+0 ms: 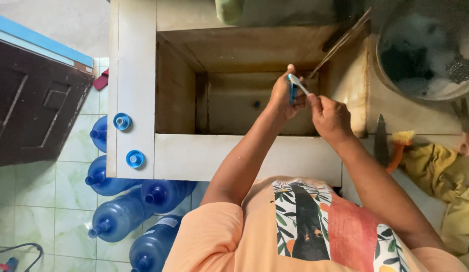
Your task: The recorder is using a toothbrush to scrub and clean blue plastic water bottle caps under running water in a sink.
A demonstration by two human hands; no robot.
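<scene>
I've got both hands over the deep sink (234, 103), up near its right wall. My left hand (282, 95) is curled around a small blue cap (292, 93), fingers wrapped tight, cap held on edge. My right hand (329, 117) is just beside it, pinching a pale toothbrush (298, 83) w/ thumb and fingers; brush head lies against the cap's upper edge. Can't tell if bristles sit inside the cap or on its rim. Two more blue caps, the far one (122, 121) and the near one (135, 158), lie on the white desk ledge (136, 60) left of the sink. Below the ledge, blue water bottles (118, 214) lie clustered on the green tiled floor (33, 186), necks pointing left. At upper right a round basin (426, 50) holds foamy water. On the desk to the right: a knife (381, 141), a yellow-headed brush (401, 141) w/ orange handle, and a crumpled yellow cloth (441, 171) near the edge.
</scene>
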